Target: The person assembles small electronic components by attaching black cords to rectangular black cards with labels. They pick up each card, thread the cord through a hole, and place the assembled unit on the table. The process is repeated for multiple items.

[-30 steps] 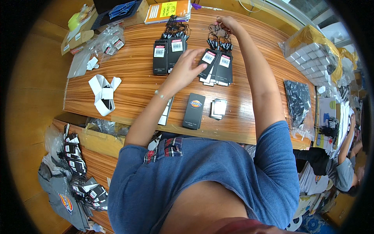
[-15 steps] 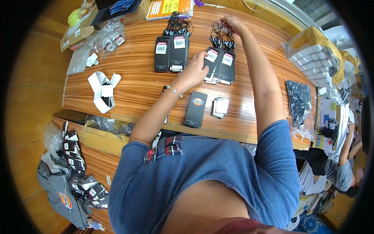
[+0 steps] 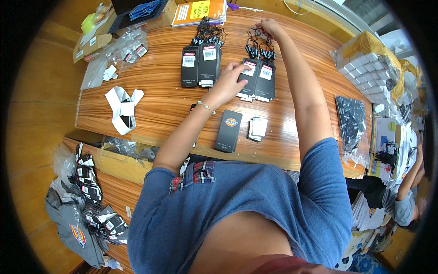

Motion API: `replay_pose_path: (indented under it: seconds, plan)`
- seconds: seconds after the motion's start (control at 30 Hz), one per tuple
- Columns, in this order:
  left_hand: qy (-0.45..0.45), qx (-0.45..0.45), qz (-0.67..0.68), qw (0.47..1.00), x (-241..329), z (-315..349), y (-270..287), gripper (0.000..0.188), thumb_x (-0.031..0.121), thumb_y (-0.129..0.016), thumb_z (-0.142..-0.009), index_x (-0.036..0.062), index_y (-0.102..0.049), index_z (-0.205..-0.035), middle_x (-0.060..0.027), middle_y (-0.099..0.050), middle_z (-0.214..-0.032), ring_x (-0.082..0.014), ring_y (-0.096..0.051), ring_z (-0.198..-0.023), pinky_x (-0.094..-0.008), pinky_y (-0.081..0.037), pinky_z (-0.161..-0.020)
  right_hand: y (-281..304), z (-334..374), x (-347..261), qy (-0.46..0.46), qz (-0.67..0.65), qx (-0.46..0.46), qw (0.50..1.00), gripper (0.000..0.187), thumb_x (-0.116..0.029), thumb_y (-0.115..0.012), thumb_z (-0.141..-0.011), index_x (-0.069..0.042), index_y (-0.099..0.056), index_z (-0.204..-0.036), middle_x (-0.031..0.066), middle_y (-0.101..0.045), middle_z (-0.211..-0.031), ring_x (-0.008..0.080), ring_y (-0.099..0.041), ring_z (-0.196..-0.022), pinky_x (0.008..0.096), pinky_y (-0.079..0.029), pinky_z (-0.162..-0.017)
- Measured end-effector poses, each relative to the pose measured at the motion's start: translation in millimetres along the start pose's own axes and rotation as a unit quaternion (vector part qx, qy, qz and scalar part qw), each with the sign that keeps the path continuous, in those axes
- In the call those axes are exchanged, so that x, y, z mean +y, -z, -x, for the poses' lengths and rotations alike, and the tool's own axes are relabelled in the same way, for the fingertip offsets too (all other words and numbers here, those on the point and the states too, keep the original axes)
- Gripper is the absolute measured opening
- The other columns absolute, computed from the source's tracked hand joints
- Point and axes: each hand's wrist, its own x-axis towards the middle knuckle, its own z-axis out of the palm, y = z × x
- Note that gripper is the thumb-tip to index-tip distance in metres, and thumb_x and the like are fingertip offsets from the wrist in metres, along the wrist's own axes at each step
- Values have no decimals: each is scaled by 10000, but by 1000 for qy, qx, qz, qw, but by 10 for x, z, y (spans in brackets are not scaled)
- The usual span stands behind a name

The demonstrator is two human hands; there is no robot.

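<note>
Two neighbouring piles of black hang tags with white barcode stickers lie in front of me, the left pile [image 3: 248, 77] and the right pile [image 3: 265, 82]. My left hand [image 3: 228, 84] rests over the left edge of the left pile, fingers and thumb apart. Beyond the tags, my right hand [image 3: 269, 27] is closed on the far end of their black cords [image 3: 260, 43]; its fingertips are partly hidden. Closer to me are a black hang tag stack [image 3: 229, 131] with a colourful logo and a small stack of white cards [image 3: 258, 128].
Another group of black tags [image 3: 200, 66] with bunched cords sits left of my left hand. A white paper strip [image 3: 119, 109] is at left. Plastic-bagged black items [image 3: 351, 121] and wrapped white boxes [image 3: 365, 64] are at right. Orange notebooks [image 3: 194, 13] lie at the back.
My left hand has shifted slightly right, further onto the left tag pile, whose tags look straighter. The right hand stays at the cords. The view has shifted slightly.
</note>
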Motion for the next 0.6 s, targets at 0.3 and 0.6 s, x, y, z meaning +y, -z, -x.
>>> replay_pose_path:
  seconds: [0.3,0.6]
  plan:
    - [4,-19,-62,998,28,-52,-63,513,174,-613,-798,139,-431,-1276,-209,-361,-1282,-370,-379,-1198,-388,-336,-1001,121,429,334,210,178,173,946,362,-299,-661,-767,-2,-605,-965,155,-643,-742,242,-627,-665,359,-489,-622]
    - [18,-19,-58,998,0,-170,-226,655,186,-617,-791,41,-288,-1338,-237,-363,-1299,-400,-322,-1227,-430,-292,-1019,-253,2031,649,63,279,167,943,699,-486,-692,-665,0,-540,-1143,212,-561,-1015,335,-553,-980,404,-458,-810]
